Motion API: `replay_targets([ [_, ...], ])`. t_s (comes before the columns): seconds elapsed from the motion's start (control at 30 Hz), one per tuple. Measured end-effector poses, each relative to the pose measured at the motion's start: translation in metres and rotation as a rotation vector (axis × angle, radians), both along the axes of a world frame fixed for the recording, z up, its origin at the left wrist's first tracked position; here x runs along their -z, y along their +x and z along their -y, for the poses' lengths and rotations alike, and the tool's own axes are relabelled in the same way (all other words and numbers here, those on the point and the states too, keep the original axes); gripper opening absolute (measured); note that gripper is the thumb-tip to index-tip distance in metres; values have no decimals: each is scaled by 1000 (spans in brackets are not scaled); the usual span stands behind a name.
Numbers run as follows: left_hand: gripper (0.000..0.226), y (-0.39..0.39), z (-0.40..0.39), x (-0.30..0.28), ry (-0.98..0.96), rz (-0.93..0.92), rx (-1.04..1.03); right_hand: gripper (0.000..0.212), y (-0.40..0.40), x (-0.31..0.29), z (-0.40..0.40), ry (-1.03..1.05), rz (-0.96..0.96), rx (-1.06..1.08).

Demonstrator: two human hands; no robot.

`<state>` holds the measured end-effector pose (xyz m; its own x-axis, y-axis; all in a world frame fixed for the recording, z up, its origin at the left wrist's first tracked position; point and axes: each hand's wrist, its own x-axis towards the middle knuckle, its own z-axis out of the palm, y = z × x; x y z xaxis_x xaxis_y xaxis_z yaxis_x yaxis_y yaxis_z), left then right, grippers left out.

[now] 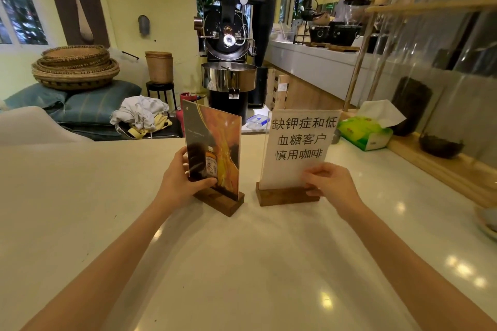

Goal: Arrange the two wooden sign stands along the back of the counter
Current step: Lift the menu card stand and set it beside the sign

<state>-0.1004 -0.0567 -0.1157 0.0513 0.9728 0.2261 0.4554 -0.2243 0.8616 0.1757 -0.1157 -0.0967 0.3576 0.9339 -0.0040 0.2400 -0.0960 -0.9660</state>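
Two sign stands rest upright on the white counter point(242, 263), each a clear panel in a dark wooden base. The left stand point(215, 142) shows an orange picture with a bottle and is turned at an angle. My left hand point(180, 180) grips its lower left edge, thumb across the front. The right stand point(298, 142) holds a white sheet with black Chinese characters and faces me. My right hand point(330, 185) pinches its lower right corner just above the wooden base point(285, 196). The two bases are a short gap apart.
A green tissue box point(368, 131) sits at the counter's back right, beside a wooden frame with clear panels point(430, 164). A dish rim point(486, 223) shows at the right edge. A small blue-lidded box point(256, 121) lies behind the stands. Beyond the counter stands a black coffee roaster point(228, 62).
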Motion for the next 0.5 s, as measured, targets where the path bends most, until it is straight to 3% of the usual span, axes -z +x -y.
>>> replay_targets([
  [0.07,86,2,0,-1,10,-6,-6,44,14,-4,-4,-14,76,126],
  [0.13,88,2,0,-1,17,-8,-11,59,22,-7,-8,-47,137,120],
  [0.3,88,3,2,0,50,-25,-27,52,27,-10,-13,-30,170,-105],
  [0.5,88,5,-3,5,86,-31,-34,57,35,-16,-22,-1,246,-196],
])
